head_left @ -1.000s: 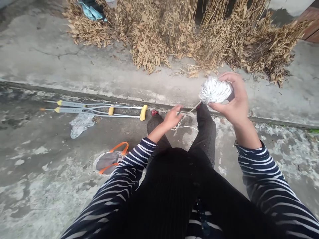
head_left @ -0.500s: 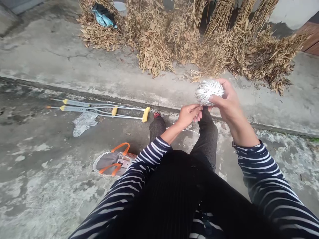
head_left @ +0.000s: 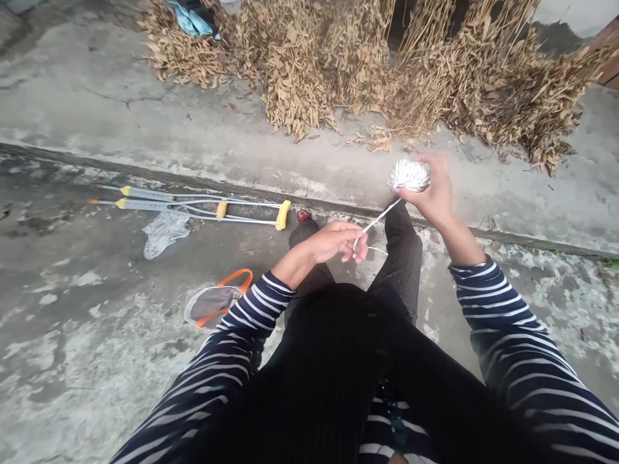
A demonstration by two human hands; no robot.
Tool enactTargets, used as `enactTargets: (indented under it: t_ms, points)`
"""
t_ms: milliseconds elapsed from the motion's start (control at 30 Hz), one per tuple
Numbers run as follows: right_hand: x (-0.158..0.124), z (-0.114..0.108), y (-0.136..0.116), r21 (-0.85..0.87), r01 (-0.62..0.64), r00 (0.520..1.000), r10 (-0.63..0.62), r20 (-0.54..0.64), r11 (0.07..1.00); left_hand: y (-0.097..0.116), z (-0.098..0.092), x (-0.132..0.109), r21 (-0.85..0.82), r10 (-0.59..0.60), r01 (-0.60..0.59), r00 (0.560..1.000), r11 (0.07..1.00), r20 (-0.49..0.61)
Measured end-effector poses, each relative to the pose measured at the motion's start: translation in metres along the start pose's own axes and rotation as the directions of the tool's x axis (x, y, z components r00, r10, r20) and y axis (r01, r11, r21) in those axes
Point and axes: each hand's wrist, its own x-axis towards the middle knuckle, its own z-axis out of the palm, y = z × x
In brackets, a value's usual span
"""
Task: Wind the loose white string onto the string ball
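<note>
A white ball of cord (head_left: 407, 175) with dark flecks is gripped in my right hand (head_left: 432, 193), thumb in front and fingers behind it. From its underside a taut strand of cord (head_left: 380, 219) slants down to my left hand (head_left: 338, 243), whose fingers are closed on it. A loose length of the cord shows just past the left fingertips and runs toward my right trouser leg (head_left: 402, 258). Both hands are in front of my legs, the right one farther out and higher in the picture.
A pair of crutches (head_left: 193, 205) with yellow pads lies on the concrete at left, a clear plastic bag (head_left: 166, 233) beside them. Nearer stands a grey bag (head_left: 210, 303) with orange handles. A low concrete ledge (head_left: 193, 129) crosses ahead, with dried plant bundles (head_left: 300, 84) along it.
My left hand has moved away from the ball, down and to the left, drawing out a straight strand of cord. The right hand still holds the ball and has turned it slightly.
</note>
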Motion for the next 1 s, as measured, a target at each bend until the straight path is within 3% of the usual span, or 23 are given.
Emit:
enactTargets:
  t_ms: [200, 300, 400, 500, 600, 633, 667, 833, 1000]
  points:
    - [-0.018, 0.014, 0.011, 0.0, -0.007, 0.995, 0.007, 0.104, 1.0, 0.006, -0.006, -0.002, -0.047, 0.024, -0.024, 1.0, 0.999, 0.009]
    - [-0.016, 0.004, 0.008, -0.064, 0.024, 0.995, -0.018, 0.101, 0.998, 0.008, -0.011, 0.0, -0.035, 0.031, -0.032, 0.999, 0.999, -0.009]
    - [-0.01, -0.013, 0.001, -0.075, 0.053, 0.969, -0.033, 0.245, 0.996, 0.018, -0.021, 0.003, 0.027, 0.058, -0.057, 0.997, 0.998, -0.055]
    - [-0.01, -0.025, -0.01, 0.119, -0.049, 0.856, -0.02, 0.517, 0.992, 0.035, -0.033, 0.007, 0.117, 0.083, -0.07, 0.99, 0.991, -0.109]
    - [-0.018, -0.032, -0.024, 0.325, -0.37, 0.687, 0.021, 0.726, 0.87, 0.049, -0.041, 0.014, 0.193, 0.092, -0.065, 0.987, 0.979, -0.134]
    - [-0.021, -0.033, -0.029, 0.372, -0.459, 0.658, 0.028, 0.752, 0.806, 0.052, -0.042, 0.017, 0.207, 0.089, -0.059, 0.986, 0.977, -0.14]
    - [-0.024, -0.034, -0.034, 0.422, -0.514, 0.658, 0.029, 0.752, 0.747, 0.052, -0.042, 0.02, 0.213, 0.084, -0.051, 0.985, 0.976, -0.149]
    - [-0.028, -0.034, -0.056, 0.64, -0.54, 0.79, 0.067, 0.61, 0.546, 0.041, -0.038, 0.039, 0.144, 0.087, -0.055, 0.969, 0.988, -0.229]
    - [-0.017, -0.025, -0.067, 0.725, -0.563, 0.821, 0.167, 0.546, 0.397, 0.028, -0.027, 0.052, 0.079, 0.147, -0.133, 0.965, 0.988, -0.217]
